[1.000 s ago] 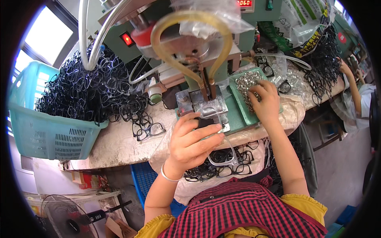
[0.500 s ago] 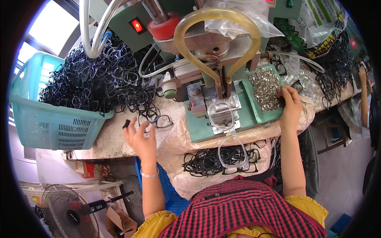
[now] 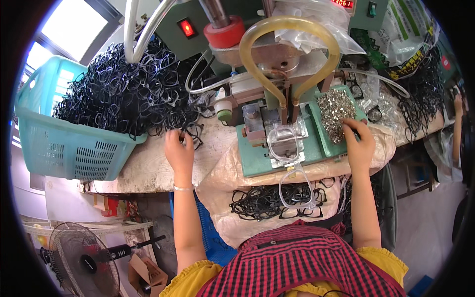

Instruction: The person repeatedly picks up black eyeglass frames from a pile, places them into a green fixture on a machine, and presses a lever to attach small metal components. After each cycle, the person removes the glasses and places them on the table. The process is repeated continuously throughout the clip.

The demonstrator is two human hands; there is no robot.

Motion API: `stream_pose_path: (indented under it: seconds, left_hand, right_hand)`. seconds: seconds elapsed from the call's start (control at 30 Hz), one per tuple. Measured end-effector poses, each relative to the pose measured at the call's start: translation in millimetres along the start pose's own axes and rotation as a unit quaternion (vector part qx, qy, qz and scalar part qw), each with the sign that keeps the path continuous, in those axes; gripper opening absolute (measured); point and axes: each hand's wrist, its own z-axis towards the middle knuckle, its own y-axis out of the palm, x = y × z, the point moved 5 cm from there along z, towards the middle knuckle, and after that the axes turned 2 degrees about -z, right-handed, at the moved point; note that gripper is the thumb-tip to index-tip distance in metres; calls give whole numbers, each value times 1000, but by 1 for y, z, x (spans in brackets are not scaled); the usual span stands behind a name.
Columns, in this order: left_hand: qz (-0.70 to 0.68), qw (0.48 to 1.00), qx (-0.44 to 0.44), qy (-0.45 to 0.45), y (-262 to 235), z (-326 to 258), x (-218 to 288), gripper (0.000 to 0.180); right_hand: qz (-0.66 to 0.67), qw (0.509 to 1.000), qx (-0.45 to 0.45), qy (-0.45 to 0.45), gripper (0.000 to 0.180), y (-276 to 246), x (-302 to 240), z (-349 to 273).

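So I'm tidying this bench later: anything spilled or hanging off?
Yes. Black frames spill from the heaped teal basket onto the bench by the left hand, and a clear frame hangs over the front edge.

I see a basket [image 3: 69, 143] far left, frames [image 3: 118, 94] heaped in it. My left hand [image 3: 179, 152] lies just right of it. The press [image 3: 277, 99] stands centre, a tray of small parts [image 3: 336, 114] to its right under my right hand [image 3: 358, 143]. More frames [image 3: 269, 200] lie near me.

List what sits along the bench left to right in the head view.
Teal basket → pile of black frames → left hand → clear frame on the green press base → tray of small metal parts → right hand.
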Motion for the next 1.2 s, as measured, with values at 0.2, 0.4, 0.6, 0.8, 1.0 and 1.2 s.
stream_pose_path:
  seconds: [0.2, 0.4, 0.6, 0.8, 1.0, 1.2]
  left_hand:
    - [13, 999, 31, -23, 17, -73, 17, 39]
    - [41, 992, -121, -14, 20, -62, 38, 18]
    - [-137, 989, -19, -51, 16, -61, 12, 11]
    - [-445, 879, 23, -167, -5, -39, 60, 8]
    - [-506, 827, 101, 225, -81, -34, 174, 12]
    - [-456, 837, 46, 298, -74, -28, 221, 17]
  right_hand:
    - [28, 998, -2, 58, 14, -42, 12, -26]
    - [142, 977, -132, -93, 14, 13, -93, 16]
    - [267, 959, -93, -31, 29, 62, -103, 10]
    - [373, 915, -142, 62, 41, 69, -110, 10]
    - [396, 898, -173, 81, 52, 61, -134, 0]
    - [387, 903, -177, 54, 54, 75, -132, 7]
